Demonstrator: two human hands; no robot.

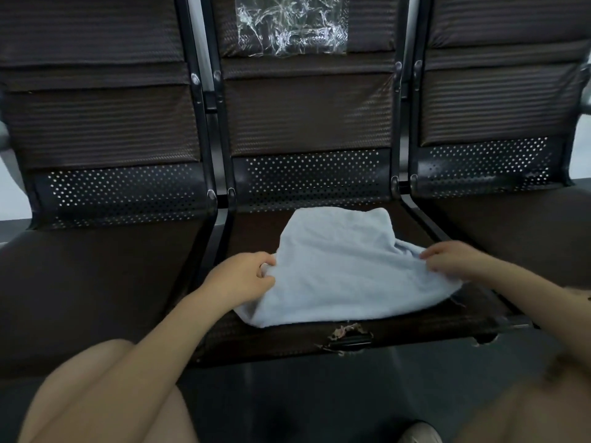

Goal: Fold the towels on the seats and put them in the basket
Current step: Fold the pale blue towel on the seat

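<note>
A pale blue towel (339, 266) lies spread and rumpled on the middle seat (287, 340) of a row of dark brown seats. My left hand (244, 276) grips the towel's left edge with curled fingers. My right hand (454, 259) pinches the towel's right edge, fingers bent over the cloth. The far end of the towel reaches toward the perforated seat back. No basket is in view.
The left seat (89, 292) and the right seat (527, 231) flank the middle one, divided by black metal frame bars (208, 219). A crumpled clear plastic sheet (291, 24) sticks to the middle backrest. The middle seat's front edge is torn (348, 334). My knees show at the bottom.
</note>
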